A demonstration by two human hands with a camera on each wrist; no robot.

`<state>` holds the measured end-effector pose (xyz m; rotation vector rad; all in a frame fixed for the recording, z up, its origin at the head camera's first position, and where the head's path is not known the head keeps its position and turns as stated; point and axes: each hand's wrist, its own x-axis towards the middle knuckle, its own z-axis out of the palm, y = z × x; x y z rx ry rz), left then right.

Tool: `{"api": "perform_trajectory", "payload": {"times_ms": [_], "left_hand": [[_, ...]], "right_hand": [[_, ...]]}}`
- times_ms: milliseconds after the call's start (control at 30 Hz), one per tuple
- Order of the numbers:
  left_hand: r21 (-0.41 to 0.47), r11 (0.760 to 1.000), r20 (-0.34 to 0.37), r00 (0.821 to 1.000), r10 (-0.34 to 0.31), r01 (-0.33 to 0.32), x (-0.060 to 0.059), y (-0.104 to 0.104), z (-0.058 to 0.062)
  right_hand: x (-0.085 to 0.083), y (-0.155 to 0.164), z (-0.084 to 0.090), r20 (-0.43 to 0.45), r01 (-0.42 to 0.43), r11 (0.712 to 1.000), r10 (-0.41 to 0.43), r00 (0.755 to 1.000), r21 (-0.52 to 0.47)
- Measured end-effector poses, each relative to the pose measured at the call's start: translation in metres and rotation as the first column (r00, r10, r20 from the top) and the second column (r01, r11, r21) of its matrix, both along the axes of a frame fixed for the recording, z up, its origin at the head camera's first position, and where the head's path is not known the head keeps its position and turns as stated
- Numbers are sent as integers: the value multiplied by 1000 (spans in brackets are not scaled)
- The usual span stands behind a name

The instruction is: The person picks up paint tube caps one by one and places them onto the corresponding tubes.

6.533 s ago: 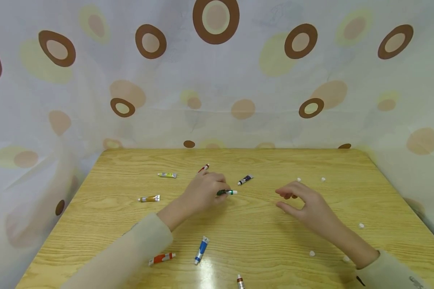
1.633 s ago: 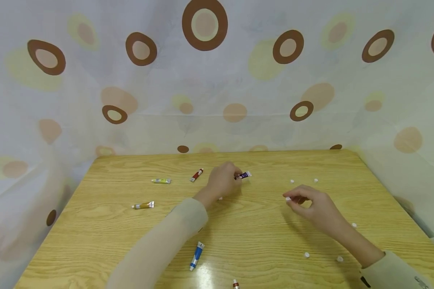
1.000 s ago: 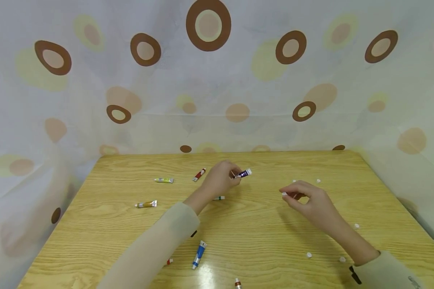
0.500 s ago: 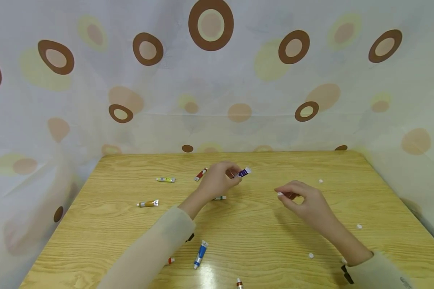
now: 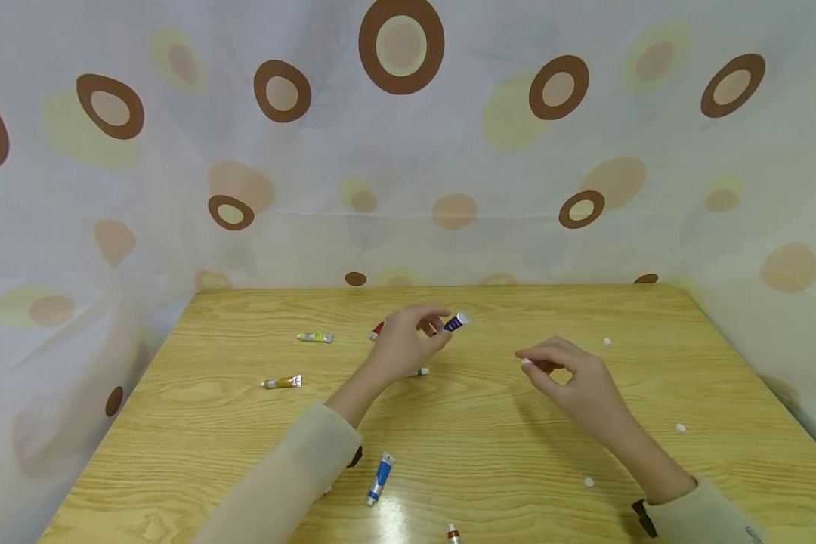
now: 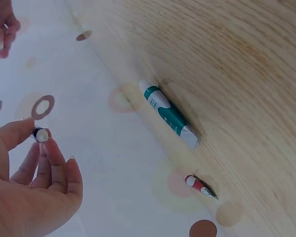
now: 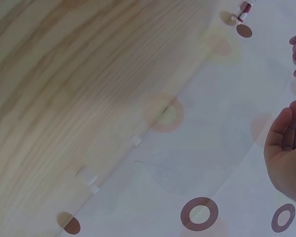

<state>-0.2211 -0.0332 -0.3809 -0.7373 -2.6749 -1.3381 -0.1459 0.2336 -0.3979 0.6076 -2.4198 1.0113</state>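
Between the left hand's (image 5: 401,344) thumb and fingers is a dark purple paint tube (image 5: 455,323), its crimped silver end pointing up and right. The left wrist view shows this tube (image 6: 41,135) end-on at the fingertips. My right hand (image 5: 578,378) pinches a small white cap (image 5: 527,363) between thumb and forefinger, above the table and apart from the tube. Partly behind the left hand lies a green paint tube (image 6: 166,114) with a white cap. A red paint tube (image 6: 201,185) lies beyond it.
Yellow (image 5: 315,338), ochre (image 5: 281,382) and blue (image 5: 381,479) paint tubes lie on the wooden table (image 5: 489,453). A brown-banded tube (image 5: 453,535) shows at the front edge. Loose white caps (image 5: 588,482) are scattered on the right. A patterned curtain (image 5: 408,166) stands behind.
Earlier the left hand held the green tube, which now lies on the table; it has since picked up the purple one. The right hand now pinches a cap and has shifted slightly left.
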Motion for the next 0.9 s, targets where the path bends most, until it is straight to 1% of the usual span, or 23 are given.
{"api": "perform_trajectory", "payload": {"times_ms": [167,300,500,667,767,900], "left_hand": [[42,999,-6,1000,15,-14,5,-5,0],[71,997,-7,1000,21,-20,9,-8,1],[92,996,-24,1000,12,-10,13,-10,3],[111,994,-25,999,21,-18,17,-11,3],[125,992,-18,1000,23,-20,19,-11,3],[145,989,-5,1000,9,-8,23,-10,3]], "right_hand": [[-1,-2,-1,15,5,1000,-4,1000,-21],[-3,-5,-2,-2,-3,999,2,1000,-35],[-3,-12,-1,0,-3,999,3,1000,-39],[-4,-17,0,-1,-4,999,4,1000,-40],[-4,-20,0,1,-4,999,4,1000,-39],[-4,-24,0,11,-5,1000,5,1000,-24]]}}
